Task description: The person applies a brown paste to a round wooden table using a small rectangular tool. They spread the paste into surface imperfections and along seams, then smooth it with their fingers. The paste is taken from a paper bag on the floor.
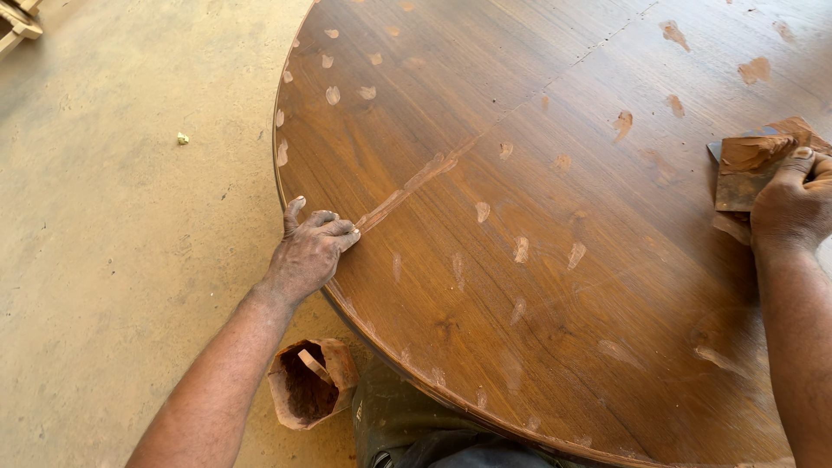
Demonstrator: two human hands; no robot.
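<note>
A pale streak of wood filler [407,191] runs along a seam in the round wooden counter [555,286], starting near its left edge and slanting up toward the middle. My left hand [310,251] rests at the lower end of that streak, at the counter's rim, its fingers [342,232] curled loosely together and pressed on the filler, holding nothing, thumb lifted apart; I judge they are smearing the paste into the joint. The left forearm stretches in from the lower left, over the concrete floor [130,217]. Many small dabs of the same filler dot the surface, likely covering small flaws. Far across, at the right edge, my right hand [793,208] rests knuckles up, fingers closed over a flat scraper [745,173] loaded with reddish-brown paste, kept ready on the wood. On the floor beside the counter, below my left wrist, sits an open container of filler [310,383] with a stick in it.
</note>
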